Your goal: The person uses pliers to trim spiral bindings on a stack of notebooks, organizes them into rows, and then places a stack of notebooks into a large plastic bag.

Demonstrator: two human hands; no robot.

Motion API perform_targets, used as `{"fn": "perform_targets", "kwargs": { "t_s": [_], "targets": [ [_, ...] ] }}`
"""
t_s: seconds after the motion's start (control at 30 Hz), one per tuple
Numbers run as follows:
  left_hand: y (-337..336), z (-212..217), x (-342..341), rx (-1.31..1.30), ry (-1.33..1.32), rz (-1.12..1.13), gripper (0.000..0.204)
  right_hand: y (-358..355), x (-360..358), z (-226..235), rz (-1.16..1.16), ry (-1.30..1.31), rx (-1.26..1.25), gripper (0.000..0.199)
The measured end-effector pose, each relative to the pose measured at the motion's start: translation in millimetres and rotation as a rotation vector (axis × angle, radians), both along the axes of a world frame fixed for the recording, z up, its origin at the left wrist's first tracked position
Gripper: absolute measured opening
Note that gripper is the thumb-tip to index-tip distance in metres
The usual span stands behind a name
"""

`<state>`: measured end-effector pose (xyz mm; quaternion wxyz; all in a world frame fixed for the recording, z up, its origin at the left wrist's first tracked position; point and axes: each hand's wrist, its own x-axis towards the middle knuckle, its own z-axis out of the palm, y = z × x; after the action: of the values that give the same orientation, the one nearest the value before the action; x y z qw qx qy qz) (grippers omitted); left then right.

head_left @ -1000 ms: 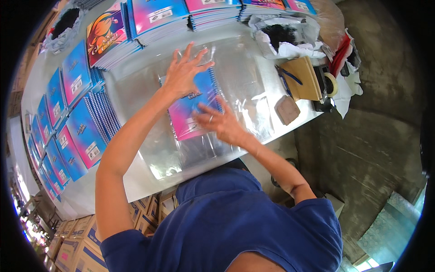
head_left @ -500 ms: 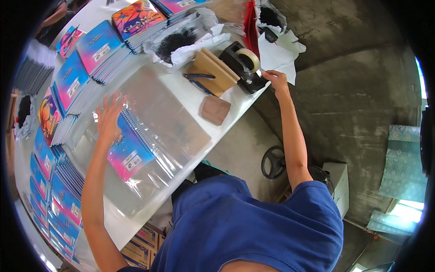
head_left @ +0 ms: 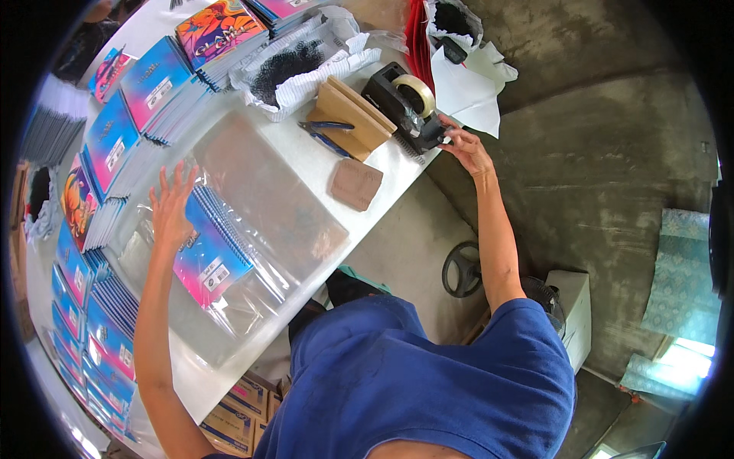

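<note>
My left hand (head_left: 172, 203) lies with fingers spread over the left edge of a blue-and-pink spiral notebook (head_left: 205, 264). Clear plastic film (head_left: 267, 287) wraps the notebook and reaches past it. Both lie on a clear sheet (head_left: 260, 168) on the white table. Over at the table's right edge, my right hand (head_left: 468, 151) closes its fingers round the cutter end of a black tape dispenser (head_left: 386, 92). A roll of clear tape (head_left: 415, 93) sits in it. Any tape strand at my fingertips is too small to make out.
Left of the dispenser are a cardboard block (head_left: 348, 115), blue-handled nippers (head_left: 327, 134) and a brown block (head_left: 356, 183). Stacked notebooks (head_left: 115, 145) line the table's far left. A paper-lined tray (head_left: 287, 69) holds black coils. Cartons (head_left: 233, 417) stand below the table.
My right hand has shifted slightly down and its fingers now wrap the dispenser's cutter end. My left hand stays spread on the notebook. The whole view has drifted a little.
</note>
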<state>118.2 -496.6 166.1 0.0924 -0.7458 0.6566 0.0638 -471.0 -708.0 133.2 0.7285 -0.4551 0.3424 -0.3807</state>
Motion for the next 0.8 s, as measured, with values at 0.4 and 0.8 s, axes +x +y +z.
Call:
{"fn": "perform_targets", "kwargs": {
  "t_s": [0.4,0.8],
  "targets": [
    [-3.6,-7.5,30.8,-0.01,0.207,-0.086,0.131,10.9,-25.9,12.4,-0.185,1.792,-0.663,0.026],
    [-0.1,-22.0,47.0,-0.055,0.367,-0.049,0.132,162.6,479.8,29.6,0.79,0.846,-0.541,0.029]
  ]
}}
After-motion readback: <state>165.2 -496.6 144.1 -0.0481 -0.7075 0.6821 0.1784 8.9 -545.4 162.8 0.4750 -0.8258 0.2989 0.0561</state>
